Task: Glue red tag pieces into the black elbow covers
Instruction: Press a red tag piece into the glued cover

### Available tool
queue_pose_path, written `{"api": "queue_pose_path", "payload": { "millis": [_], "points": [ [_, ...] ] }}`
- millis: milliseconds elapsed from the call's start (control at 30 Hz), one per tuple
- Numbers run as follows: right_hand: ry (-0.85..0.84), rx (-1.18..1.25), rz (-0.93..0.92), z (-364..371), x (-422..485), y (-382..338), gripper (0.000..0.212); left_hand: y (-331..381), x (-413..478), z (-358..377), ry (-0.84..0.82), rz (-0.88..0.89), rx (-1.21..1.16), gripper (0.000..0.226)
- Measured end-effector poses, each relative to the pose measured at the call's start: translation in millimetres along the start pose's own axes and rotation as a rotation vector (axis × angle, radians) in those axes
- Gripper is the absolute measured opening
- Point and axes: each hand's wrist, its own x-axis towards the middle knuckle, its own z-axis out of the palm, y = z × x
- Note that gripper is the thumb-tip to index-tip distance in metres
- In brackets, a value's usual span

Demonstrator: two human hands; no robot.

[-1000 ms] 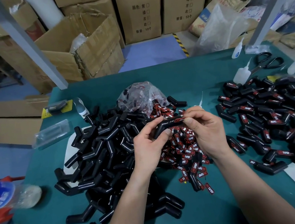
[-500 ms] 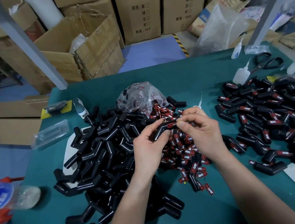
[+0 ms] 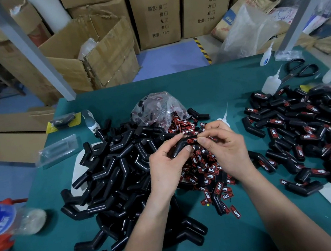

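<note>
Stacked cardboard boxes (image 3: 156,13) are standing on the floor beyond the green counter (image 3: 208,91) that I am working at. I am holding both hands up just above the middle of it, close together. My left hand (image 3: 165,167) is gripping a black elbow cover (image 3: 181,147), with thumb and fingers curled round its lower arm. My right hand (image 3: 224,149) is pinching the red tag (image 3: 191,141) against the cover's upper arm, with thumb and forefinger curled at the tag's far end. The white tip of a glue bottle (image 3: 226,111) is poking up just behind my right hand; I cannot tell whether that hand is touching it.

Directly under my hands a heap of loose tags (image 3: 208,174) is lying, spilling from a clear plastic bag (image 3: 156,107) just beyond my fingers. To the left of my left hand a big pile of bare covers (image 3: 114,173) is spreading out. Well to the right of my right hand a second pile of covers with tags (image 3: 306,128) is lying. Beyond that pile, black scissors (image 3: 299,69) and another squeeze bottle (image 3: 270,85) are sitting. Far left of my left arm a water bottle (image 3: 5,220) is lying on its side.
</note>
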Motion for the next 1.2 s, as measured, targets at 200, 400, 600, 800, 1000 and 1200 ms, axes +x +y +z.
{"api": "queue_pose_path", "payload": {
  "millis": [200,400,600,800,1000,1200],
  "points": [
    [0.007,-0.013,-0.015,0.0,-0.3,0.5,0.025,-1.3,0.2,-0.2,-0.002,0.009,0.004,0.038],
    [-0.004,-0.037,-0.022,-1.9,-1.1,2.4,0.028,-0.5,-0.9,-0.7,0.005,0.003,-0.024,0.047],
    [-0.002,-0.068,-0.052,-0.6,-1.8,0.5,0.023,-2.0,-1.8,1.1,0.024,-0.018,-0.043,0.036],
    [0.018,-0.042,-0.047,2.0,-1.8,1.0,0.02,-1.8,-0.7,2.1,0.04,-0.02,-0.08,0.038],
    [0.134,-0.019,0.061,-2.8,2.0,1.8,0.017,-4.4,1.4,0.4,0.039,-0.07,-0.131,0.03],
    [-0.067,0.041,0.186,5.2,-1.9,4.9,0.024,-3.1,0.5,1.3,0.032,-0.044,-0.092,0.031]
  ]
}}
